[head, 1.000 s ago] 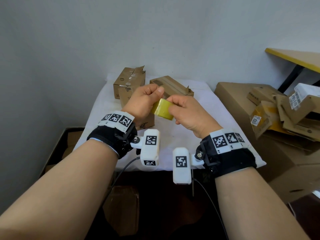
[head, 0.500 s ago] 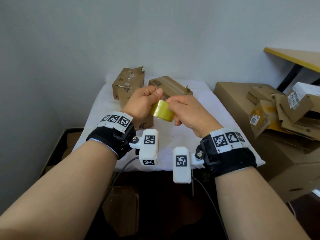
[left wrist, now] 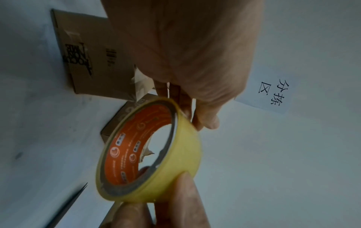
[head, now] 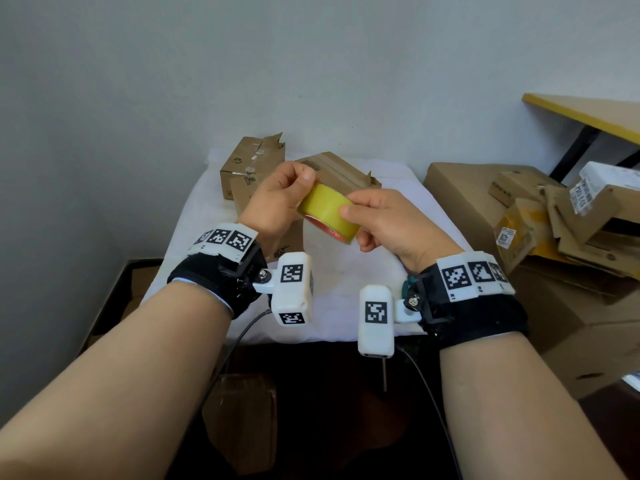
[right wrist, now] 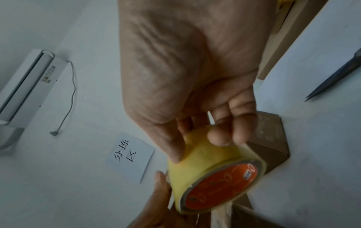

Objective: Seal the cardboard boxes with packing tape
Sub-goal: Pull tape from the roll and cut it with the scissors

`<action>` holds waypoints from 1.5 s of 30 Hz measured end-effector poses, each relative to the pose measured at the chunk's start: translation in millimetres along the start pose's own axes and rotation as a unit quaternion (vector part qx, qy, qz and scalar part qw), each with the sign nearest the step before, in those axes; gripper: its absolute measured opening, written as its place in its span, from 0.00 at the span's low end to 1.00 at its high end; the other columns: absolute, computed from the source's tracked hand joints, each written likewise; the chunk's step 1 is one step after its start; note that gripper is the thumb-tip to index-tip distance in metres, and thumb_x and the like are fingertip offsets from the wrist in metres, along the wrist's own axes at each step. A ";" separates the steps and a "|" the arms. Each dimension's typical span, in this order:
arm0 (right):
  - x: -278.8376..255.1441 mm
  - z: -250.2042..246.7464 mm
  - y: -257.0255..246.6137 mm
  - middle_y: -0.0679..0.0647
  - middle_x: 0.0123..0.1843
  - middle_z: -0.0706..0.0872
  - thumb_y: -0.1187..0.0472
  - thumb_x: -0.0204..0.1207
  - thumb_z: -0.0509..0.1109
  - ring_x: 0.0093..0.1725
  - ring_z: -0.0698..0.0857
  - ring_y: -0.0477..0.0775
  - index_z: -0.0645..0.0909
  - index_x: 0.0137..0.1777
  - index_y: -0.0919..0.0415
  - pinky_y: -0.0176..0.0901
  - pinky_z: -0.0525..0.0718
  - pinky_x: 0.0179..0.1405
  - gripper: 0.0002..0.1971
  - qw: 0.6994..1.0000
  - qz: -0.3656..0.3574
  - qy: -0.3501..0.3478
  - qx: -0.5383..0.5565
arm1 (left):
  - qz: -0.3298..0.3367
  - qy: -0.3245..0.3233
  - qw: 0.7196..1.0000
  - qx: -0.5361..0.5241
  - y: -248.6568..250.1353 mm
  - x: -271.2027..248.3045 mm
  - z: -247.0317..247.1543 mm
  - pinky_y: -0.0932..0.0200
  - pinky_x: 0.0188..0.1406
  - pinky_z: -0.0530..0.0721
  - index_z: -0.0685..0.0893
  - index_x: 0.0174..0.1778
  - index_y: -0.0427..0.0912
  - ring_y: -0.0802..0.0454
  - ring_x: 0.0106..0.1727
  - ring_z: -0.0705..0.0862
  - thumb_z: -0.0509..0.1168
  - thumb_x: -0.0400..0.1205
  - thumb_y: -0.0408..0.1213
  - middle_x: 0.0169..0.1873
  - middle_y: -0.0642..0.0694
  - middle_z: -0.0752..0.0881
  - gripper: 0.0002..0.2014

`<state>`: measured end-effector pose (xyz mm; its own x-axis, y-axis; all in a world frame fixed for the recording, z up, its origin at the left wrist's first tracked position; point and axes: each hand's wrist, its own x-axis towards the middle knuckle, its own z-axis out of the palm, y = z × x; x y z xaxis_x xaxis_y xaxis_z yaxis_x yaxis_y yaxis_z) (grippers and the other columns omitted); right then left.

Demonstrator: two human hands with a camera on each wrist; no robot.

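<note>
A roll of yellow packing tape (head: 327,214) with an orange core is held in the air between both hands, above the white table (head: 346,271). My left hand (head: 300,188) pinches its far left rim, thumb on top. My right hand (head: 356,218) grips the near right side, thumb on the tape's outer face. In the left wrist view the tape roll (left wrist: 181,154) shows its open core. In the right wrist view the tape roll (right wrist: 205,166) sits under my fingers. Three cardboard boxes lie on the table: a torn-flap box (head: 249,168), a second box (head: 341,169) behind the hands, a third box (head: 289,244) below my left hand.
Scissors (right wrist: 336,77) lie on the table. A pile of cardboard boxes (head: 519,220) stands to the right, under a yellow-edged desk (head: 588,112). A paper sign (right wrist: 131,157) and an air conditioner (right wrist: 25,86) are on the wall. An open box (head: 138,282) sits on the floor at left.
The roll has turned in my hands, so its orange core edge now shows below. My left thumb has shifted onto the top of the roll. Both hands stay in the same place.
</note>
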<state>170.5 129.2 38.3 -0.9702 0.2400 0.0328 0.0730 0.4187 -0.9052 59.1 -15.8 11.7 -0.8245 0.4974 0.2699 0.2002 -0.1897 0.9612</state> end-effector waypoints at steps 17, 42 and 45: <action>5.8 -1.8 8.3 0.52 0.51 0.90 0.55 0.84 0.71 0.42 0.83 0.49 0.84 0.44 0.38 0.60 0.87 0.56 0.10 0.990 -0.048 0.072 -0.111 | 0.083 0.007 0.978 0.191 -4.3 0.4 2.1 0.54 0.52 0.84 0.87 0.42 0.39 0.54 0.45 0.84 0.74 0.80 0.34 0.41 0.49 0.86 0.04; 8.2 -1.8 8.4 0.43 0.40 0.82 0.46 0.80 0.71 0.41 0.83 0.49 0.75 0.57 0.38 0.51 0.82 0.45 0.09 0.969 -0.020 0.137 -0.206 | 0.105 -0.067 0.930 0.346 1.7 -7.3 5.8 0.40 0.57 0.81 0.77 0.41 0.55 0.45 0.50 0.82 0.64 0.83 0.43 0.44 0.51 0.84 0.06; 8.9 -3.1 11.7 0.43 0.28 0.74 0.50 0.80 0.71 0.30 0.74 0.49 0.76 0.53 0.41 0.49 0.75 0.37 0.07 0.975 -0.045 0.122 -0.180 | 0.125 -0.057 0.937 0.322 2.5 -5.8 3.4 0.52 0.50 0.80 0.81 0.45 0.47 0.49 0.48 0.82 0.65 0.86 0.37 0.45 0.49 0.84 0.04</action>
<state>163.4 139.0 29.4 -0.8959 0.3709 0.2446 0.1092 0.7176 -0.6878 66.2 -16.2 12.7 -0.6547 0.5989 0.4612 0.6880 0.2194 0.6918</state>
